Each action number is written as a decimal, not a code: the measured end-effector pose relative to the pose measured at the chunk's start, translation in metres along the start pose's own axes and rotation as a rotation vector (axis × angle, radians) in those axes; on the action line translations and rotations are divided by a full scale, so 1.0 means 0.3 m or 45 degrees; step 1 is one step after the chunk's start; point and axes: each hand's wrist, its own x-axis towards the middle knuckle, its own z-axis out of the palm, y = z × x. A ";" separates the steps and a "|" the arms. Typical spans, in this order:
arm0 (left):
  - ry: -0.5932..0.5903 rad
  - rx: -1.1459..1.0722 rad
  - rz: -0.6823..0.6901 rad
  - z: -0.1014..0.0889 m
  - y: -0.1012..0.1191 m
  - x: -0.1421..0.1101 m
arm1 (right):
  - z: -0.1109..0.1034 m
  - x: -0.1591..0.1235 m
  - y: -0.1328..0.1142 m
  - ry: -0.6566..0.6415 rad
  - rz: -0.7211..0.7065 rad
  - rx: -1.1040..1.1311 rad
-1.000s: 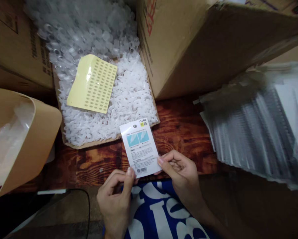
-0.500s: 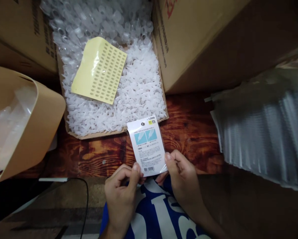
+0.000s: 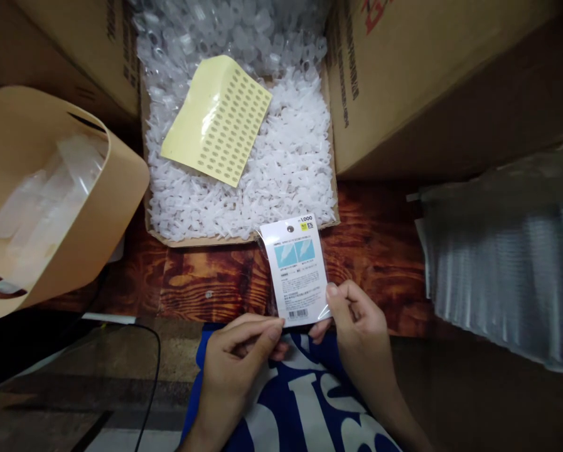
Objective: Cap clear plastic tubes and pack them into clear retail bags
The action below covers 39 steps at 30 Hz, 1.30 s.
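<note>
A flat packet (image 3: 299,276) with a white printed card in clear plastic stands tilted above the table edge. Its printed side faces me, showing two blue pictures, a hang hole and a barcode. Thumb and fingers of my left hand (image 3: 241,358) are closed at its bottom left corner. My right hand (image 3: 362,336) pinches the lower right edge, thumb in front, the fingers behind partly hidden. Just beyond the packet is a shallow cardboard tray (image 3: 206,242) full of small white plastic pieces (image 3: 300,150). On these pieces lies a yellow sheet of small oval stickers (image 3: 218,122).
Clear plastic caps or tubes (image 3: 229,28) fill the tray's far part. A tan bin (image 3: 116,207) with clear plastic scraps stands left. Cardboard boxes (image 3: 432,94) flank the tray. Stacked clear plastic sleeves (image 3: 502,270) lie right on the brown wooden table (image 3: 182,282).
The view has shifted, so the tray and packet appear farther right. My left thumb has slid from the packet's lower left side to its bottom corner. My right hand keeps its pinch.
</note>
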 end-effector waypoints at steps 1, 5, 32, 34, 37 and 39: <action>0.037 -0.058 -0.062 -0.003 -0.008 -0.005 | 0.000 0.000 0.003 -0.004 -0.011 -0.005; 0.283 -0.206 -0.189 -0.032 -0.021 -0.009 | -0.013 0.008 0.014 -0.034 -0.067 0.014; 0.013 0.033 0.110 -0.009 0.096 0.106 | -0.050 0.012 0.017 -0.231 -0.098 0.095; 0.022 0.021 0.112 0.000 0.090 0.104 | -0.050 0.020 0.024 -0.234 -0.117 0.102; 0.001 -0.059 0.068 0.001 0.083 0.103 | -0.043 0.023 0.024 -0.193 -0.097 0.105; 0.015 -0.071 0.037 -0.002 0.082 0.103 | -0.037 0.022 0.021 -0.155 -0.081 0.101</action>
